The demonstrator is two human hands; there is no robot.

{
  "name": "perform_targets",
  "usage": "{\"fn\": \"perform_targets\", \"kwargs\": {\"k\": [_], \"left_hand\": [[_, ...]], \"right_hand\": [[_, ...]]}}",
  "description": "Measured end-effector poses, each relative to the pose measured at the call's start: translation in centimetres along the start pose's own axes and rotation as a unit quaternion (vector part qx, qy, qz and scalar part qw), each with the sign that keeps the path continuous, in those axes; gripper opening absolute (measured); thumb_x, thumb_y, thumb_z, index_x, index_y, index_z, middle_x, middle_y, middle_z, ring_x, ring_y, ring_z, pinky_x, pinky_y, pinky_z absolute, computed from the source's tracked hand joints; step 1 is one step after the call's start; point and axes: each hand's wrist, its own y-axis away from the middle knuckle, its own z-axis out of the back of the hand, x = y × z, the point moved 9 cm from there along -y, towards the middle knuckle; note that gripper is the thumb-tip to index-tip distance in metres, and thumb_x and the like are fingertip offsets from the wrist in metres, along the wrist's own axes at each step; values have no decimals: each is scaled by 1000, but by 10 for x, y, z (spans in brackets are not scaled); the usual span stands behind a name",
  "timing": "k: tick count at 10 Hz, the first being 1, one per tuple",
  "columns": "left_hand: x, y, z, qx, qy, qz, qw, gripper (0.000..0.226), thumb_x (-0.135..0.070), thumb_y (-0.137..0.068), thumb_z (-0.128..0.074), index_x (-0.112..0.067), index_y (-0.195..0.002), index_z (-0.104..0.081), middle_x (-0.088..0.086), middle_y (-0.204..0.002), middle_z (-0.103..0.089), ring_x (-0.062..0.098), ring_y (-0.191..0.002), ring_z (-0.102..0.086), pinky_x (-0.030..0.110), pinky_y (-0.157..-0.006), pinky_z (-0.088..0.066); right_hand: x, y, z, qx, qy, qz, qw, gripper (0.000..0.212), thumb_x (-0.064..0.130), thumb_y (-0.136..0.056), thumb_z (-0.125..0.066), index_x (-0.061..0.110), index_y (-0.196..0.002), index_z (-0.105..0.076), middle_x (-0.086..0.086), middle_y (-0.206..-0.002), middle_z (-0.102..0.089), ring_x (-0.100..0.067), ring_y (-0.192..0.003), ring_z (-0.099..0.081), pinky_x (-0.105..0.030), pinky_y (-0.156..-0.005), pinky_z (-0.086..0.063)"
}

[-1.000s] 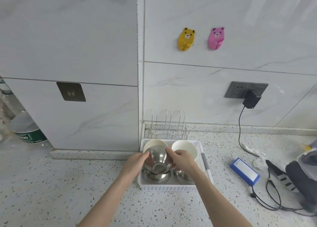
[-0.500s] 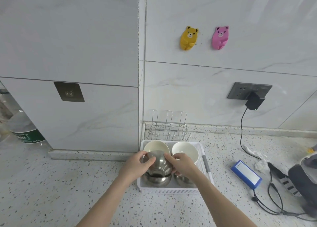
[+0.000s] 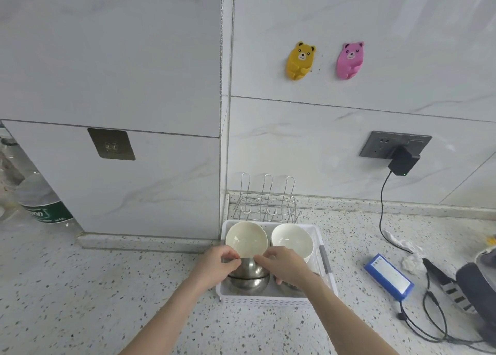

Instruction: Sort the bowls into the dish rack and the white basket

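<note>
Both hands meet over the white basket (image 3: pixel 273 298) on the speckled table (image 3: pixel 107 287). The left hand (image 3: pixel 214 267) and right hand (image 3: pixel 287 266) pinch the rim of a steel bowl (image 3: pixel 248 266) that sits nested on another steel bowl (image 3: pixel 245 283). Behind them two white bowls (image 3: pixel 246 238) stand tilted in the basket. The wire dish rack (image 3: pixel 265 201) stands just behind the basket, against the wall.

The basket (image 3: pixel 273 299) sits on the counter (image 3: pixel 107 287), and all else is placed from it. Inside it, two bowls (image 3: pixel 246 238) stand at the back and metal bowls (image 3: pixel 247 283) lie stacked at the front left. The wire rack (image 3: pixel 267 204) stands just behind it. The flat box (image 3: pixel 389 279) lies to its right, the bottle (image 3: pixel 44 207) well to its left.
</note>
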Motion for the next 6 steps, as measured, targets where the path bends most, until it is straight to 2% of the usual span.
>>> {"fn": "perform_targets", "kwargs": {"k": [1,2,3,4,5,6], "left_hand": [[0,2,-1,-8,2,-6,1000,7,-33,-87,-70,-39,-85,-68,-22,-90,-70,-11,-89,-59,12,-71,-42],[2,2,-2,-13,11,-8,1000,4,-32,-88,-70,-36,-89,-70,-22,-93,-70,-7,-93,-61,13,-74,-43],[1,7,0,-35,31,-8,999,18,-29,-93,-64,-28,-111,-67,-21,-106,-63,4,-105,-60,22,-88,-46],[2,18,14,-88,99,0,991,25,-27,-96,-60,-25,-121,-61,-15,-116,-58,12,-109,-59,34,-99,-49],[10,28,41,-147,155,23,977,21,-24,-99,-55,-22,-119,-60,-3,-114,-64,19,-99,-64,35,-88,-54],[24,45,61,-189,198,33,961,23,-28,-100,-53,-19,-118,-62,7,-97,-68,16,-78,-64,23,-67,-47]], "right_hand": [[-5,3,-4,4,-24,3,1000,35,57,-86,-52,28,-91,-71,0,-51,-61,-3,-43,-54,-33,-79,-56],[-8,7,-6,5,-36,15,999,33,52,-88,-51,30,-102,-72,1,-48,-61,-6,-45,-58,-37,-82,-56],[-8,12,-2,-16,-26,16,999,40,48,-93,-47,30,-127,-59,-1,-64,-70,-4,-49,-62,-33,-83,-55],[-6,20,3,-39,-36,23,998,44,46,-95,-48,27,-134,-52,5,-79,-72,-8,-52,-64,-35,-79,-56],[-5,31,8,-57,-55,11,997,45,45,-94,-51,25,-134,-50,4,-101,-71,-14,-66,-69,-38,-78,-57],[-4,42,12,-88,-110,15,990,45,41,-93,-54,25,-135,-51,4,-111,-68,-12,-86,-67,-34,-82,-56]]}}
